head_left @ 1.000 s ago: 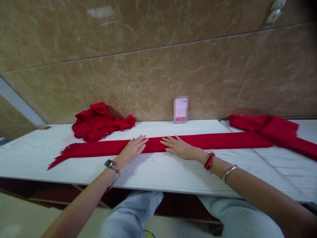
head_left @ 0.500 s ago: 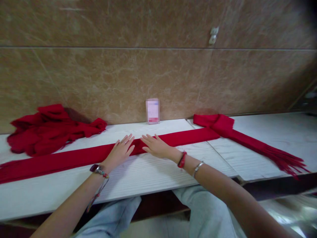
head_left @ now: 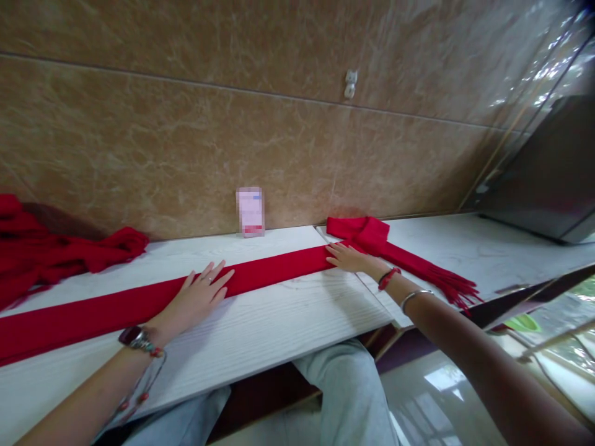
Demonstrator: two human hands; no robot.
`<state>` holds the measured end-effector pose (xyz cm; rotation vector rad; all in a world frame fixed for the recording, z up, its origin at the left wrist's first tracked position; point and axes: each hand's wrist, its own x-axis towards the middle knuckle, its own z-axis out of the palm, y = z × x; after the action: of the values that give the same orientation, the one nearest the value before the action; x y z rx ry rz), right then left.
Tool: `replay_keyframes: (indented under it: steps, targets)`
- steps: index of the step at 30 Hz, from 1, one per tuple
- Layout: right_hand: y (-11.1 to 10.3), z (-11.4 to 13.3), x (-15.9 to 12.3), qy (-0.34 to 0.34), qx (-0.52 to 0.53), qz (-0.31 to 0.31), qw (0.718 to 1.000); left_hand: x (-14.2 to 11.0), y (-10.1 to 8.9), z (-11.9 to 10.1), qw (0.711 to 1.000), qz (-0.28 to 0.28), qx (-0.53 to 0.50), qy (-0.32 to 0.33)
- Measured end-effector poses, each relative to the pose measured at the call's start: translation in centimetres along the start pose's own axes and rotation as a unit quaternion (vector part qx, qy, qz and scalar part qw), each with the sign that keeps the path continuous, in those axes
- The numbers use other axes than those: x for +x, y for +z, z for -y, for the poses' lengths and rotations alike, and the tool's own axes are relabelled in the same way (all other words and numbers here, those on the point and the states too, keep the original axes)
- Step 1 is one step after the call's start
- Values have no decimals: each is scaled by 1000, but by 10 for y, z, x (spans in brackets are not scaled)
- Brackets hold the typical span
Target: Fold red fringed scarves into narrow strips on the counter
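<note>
A red scarf lies as a long flat strip across the white tabletop. Its right part folds over near the wall, and a fringed end trails down to the right. My left hand rests on the strip, fingers spread. Farther right, my right hand lies on the scarf beside the folded part, its fingers stretched out. Neither hand grips anything. The strip's left end runs out of view.
A crumpled red cloth lies by the wall at the left. A small pink and white card or box, blurred, stands against the tiled wall. A dark grey boxy object stands at the far right.
My right hand has slid right along the scarf, away from my left hand, which remains on the strip. My view has turned to the right.
</note>
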<state>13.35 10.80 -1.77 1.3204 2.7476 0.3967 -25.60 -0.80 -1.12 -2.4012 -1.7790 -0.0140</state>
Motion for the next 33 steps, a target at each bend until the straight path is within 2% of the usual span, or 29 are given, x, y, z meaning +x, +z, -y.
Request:
replay_keyframes:
  steps: [2, 4, 6, 8, 10, 12, 15, 17, 21, 24, 27, 30, 33]
  targets:
    - [-1, 7, 10, 16, 1, -25, 1000, 19, -6, -24, 999, -18, -21, 47]
    - [1, 28, 23, 21, 23, -72, 997, 38, -8, -45, 996, -27, -35, 74]
    - [5, 49, 32, -24, 50, -95, 994, 53, -4, -59, 996, -21, -37, 84]
    - [12, 55, 31, -59, 50, -90, 993, 60, 3, -63, 995, -6, -37, 88]
    - [17, 41, 22, -46, 43, -65, 996, 61, 10, -61, 995, 5, -40, 91]
    - [17, 14, 10, 0, 46, -19, 999, 60, 13, -57, 995, 12, -43, 92]
    - [6, -25, 3, 40, 60, 35, 997, 61, 10, -57, 995, 21, -46, 90]
    - [-6, -39, 12, 37, 65, 50, 996, 63, 6, -61, 993, 9, -52, 108]
    - [-28, -44, 51, 14, 90, 115, 989, 60, 1, -70, 979, -7, -79, 188]
    - [-36, -44, 78, 13, 104, 176, 979, 51, 0, -72, 976, 14, -101, 190]
    - [-40, -48, 91, 26, 111, 216, 970, 45, 1, -73, 976, 24, -117, 184]
    - [-42, -52, 91, 43, 117, 218, 968, 49, 1, -74, 974, 32, -125, 185]
    - [-50, -59, 86, 74, 117, 150, 979, 65, 3, -72, 974, 39, -127, 185]
